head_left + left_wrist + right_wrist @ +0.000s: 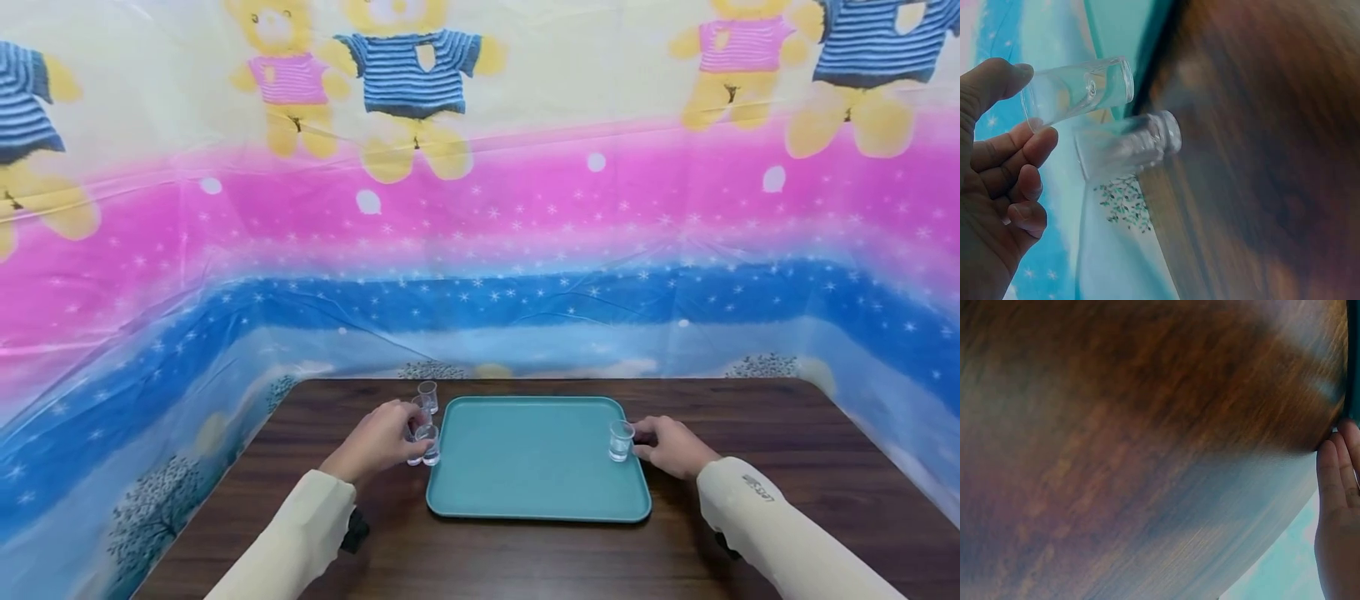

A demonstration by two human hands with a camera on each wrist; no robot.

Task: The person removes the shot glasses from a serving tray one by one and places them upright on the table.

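My left grip (378,443) pinches a small clear glass (428,432) by the left rim of the green tray (525,467), more clear glasses (428,395) near it | my right grip (670,447) holds another glass (620,442) at its right side | brown bench (540,562) beneath | bear-print cloth (525,200) behind

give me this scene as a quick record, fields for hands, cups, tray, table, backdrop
left hand: pinches a clear cup near its rim
right hand: beside the right-side cup; grip unclear
cups: other cups left of the tray; right-side cup within the tray's outline, resting or lifted unclear
tray: teal, rounded corners
table: dark wood grain
backdrop: printed with bears, snowflakes
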